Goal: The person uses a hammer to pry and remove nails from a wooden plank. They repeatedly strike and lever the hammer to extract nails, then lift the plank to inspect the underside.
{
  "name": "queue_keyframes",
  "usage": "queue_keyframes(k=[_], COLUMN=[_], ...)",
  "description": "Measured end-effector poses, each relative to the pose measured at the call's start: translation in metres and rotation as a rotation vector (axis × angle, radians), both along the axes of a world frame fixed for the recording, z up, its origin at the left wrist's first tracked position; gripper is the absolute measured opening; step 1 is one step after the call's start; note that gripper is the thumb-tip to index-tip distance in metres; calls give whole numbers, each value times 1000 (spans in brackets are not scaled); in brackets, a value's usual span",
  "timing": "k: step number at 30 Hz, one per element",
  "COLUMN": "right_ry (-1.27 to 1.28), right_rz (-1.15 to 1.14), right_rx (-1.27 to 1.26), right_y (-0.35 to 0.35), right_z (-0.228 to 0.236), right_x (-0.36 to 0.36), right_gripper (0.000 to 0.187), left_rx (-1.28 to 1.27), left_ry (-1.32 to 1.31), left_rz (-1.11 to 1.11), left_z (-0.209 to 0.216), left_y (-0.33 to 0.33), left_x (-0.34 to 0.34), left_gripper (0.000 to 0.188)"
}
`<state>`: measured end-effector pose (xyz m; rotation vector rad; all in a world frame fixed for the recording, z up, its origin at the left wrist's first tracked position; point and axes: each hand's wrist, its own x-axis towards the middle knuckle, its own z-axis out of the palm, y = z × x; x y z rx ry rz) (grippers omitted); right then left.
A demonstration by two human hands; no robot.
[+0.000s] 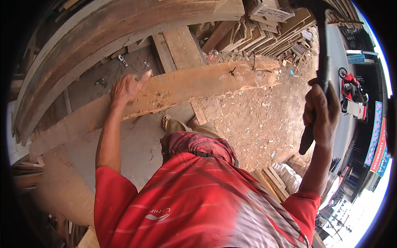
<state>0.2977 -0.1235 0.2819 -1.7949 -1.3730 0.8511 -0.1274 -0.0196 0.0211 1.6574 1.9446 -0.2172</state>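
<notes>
A long, worn brown wooden plank (194, 84) lies across the view in front of me. My left hand (128, 89) is over its far edge, left of the middle, with the thumb stretched out to the right and the fingers loosely bent; it holds nothing I can see. Raised at the right, my right hand (322, 109) is closed around the dark handle of a hammer (324, 58). The hammer's head is at the top edge, partly cut off. Two dark nails (233, 72) stick up from the plank near its right end.
Thick curved timber beams (124, 25) fill the far left. Stacked boards (269, 37) and a white plastic crate (271, 11) stand beyond the plank's right end. Wood chips litter the ground (256, 120). A red motorcycle (351, 91) is by the road. White sacks (287, 175) lie near right.
</notes>
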Motion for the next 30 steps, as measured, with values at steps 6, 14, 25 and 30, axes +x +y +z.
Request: queue_keyframes(k=[6,14,25,30], right_ry=[289,-371,231,-239], right_rz=[-95,170,222,45], right_rx=[923,-746,727,276], right_y=[62,-12,53,18], right_z=[53,-119,59,-85], right_x=[15,16,2,5], right_gripper=[30,35,24,25], left_rx=[144,101,218,87], left_ry=[-19,-32,-49,-19], left_rz=[16,-13,50,26], left_z=[-21,-12,-26,-9], left_y=[-5,3,-8,-4], left_x=[-7,-4,-9,-1], left_gripper=[103,106,99,104])
